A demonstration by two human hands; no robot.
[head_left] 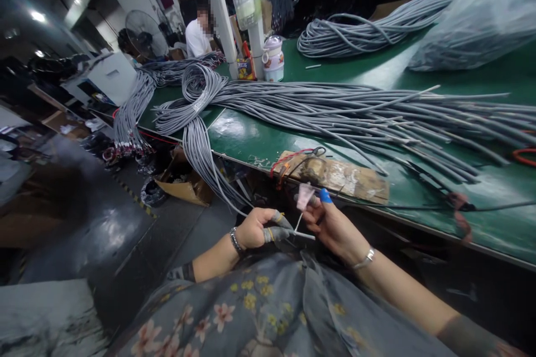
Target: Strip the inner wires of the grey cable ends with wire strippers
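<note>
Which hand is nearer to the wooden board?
Right. The right hand is just below the wooden board in the picture; the left hand is farther off, lower and to the left.

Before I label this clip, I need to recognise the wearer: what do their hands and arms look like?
Left hand: grey, yellow-edged finger covers, silvery linked wristband. Right hand: blue fingertip cover, slim silvery bracelet. The sleeves look dark greyish.

Head view, one only: worn, facing forward and down.
Looked from above the wearer's patterned garment; left hand and right hand sat close, lower centre; green bench ran aslant beyond; fan stood distant, upper left.
</note>
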